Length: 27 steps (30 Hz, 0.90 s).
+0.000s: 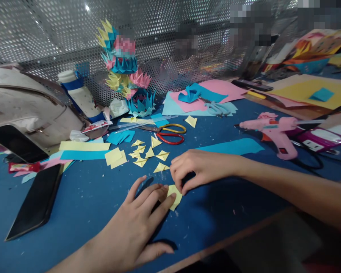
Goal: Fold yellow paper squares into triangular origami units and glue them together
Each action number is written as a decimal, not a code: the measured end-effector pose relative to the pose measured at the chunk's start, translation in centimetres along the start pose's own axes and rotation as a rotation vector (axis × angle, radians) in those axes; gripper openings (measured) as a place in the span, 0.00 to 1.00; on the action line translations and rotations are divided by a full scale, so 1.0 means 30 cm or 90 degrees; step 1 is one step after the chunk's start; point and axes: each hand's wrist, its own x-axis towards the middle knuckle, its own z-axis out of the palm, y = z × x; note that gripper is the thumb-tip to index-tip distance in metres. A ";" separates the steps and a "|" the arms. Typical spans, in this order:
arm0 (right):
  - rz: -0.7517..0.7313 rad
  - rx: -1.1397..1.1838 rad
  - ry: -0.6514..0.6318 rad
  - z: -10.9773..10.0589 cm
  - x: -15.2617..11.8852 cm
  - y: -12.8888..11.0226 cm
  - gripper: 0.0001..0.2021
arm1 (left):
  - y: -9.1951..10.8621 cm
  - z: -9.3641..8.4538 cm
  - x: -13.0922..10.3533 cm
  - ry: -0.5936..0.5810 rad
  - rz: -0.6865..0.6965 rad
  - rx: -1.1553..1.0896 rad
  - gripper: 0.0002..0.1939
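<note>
A small yellow paper piece point(174, 204) lies on the blue table near its front edge. My left hand point(143, 220) is spread over the table, with fingertips resting on the paper's left side. At the upper right edge of the same paper, my right hand point(197, 170) has its thumb and fingers pinched together. Several folded yellow paper pieces point(140, 162) lie just beyond, beside flat yellow squares point(115, 157). Scissors point(172, 131) with one yellow and one red handle rest behind them. A blue paper strip point(233, 146) lies beyond my right hand.
A pink glue gun point(272, 129) with its cord lies at right. Phones point(36, 203), a white bag point(25, 102) and a bottle point(81, 96) occupy the left. A folded-paper stack point(142, 102) stands by the perforated metal screen point(159, 22). Coloured sheets point(233, 90) lie behind.
</note>
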 end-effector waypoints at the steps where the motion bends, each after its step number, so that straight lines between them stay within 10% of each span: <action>1: -0.004 -0.001 0.003 0.004 0.001 0.003 0.05 | 0.001 0.001 -0.001 -0.002 0.001 -0.001 0.39; 27: 0.040 -0.259 0.004 0.076 0.002 -0.017 0.08 | 0.008 0.001 0.006 0.003 0.027 0.066 0.39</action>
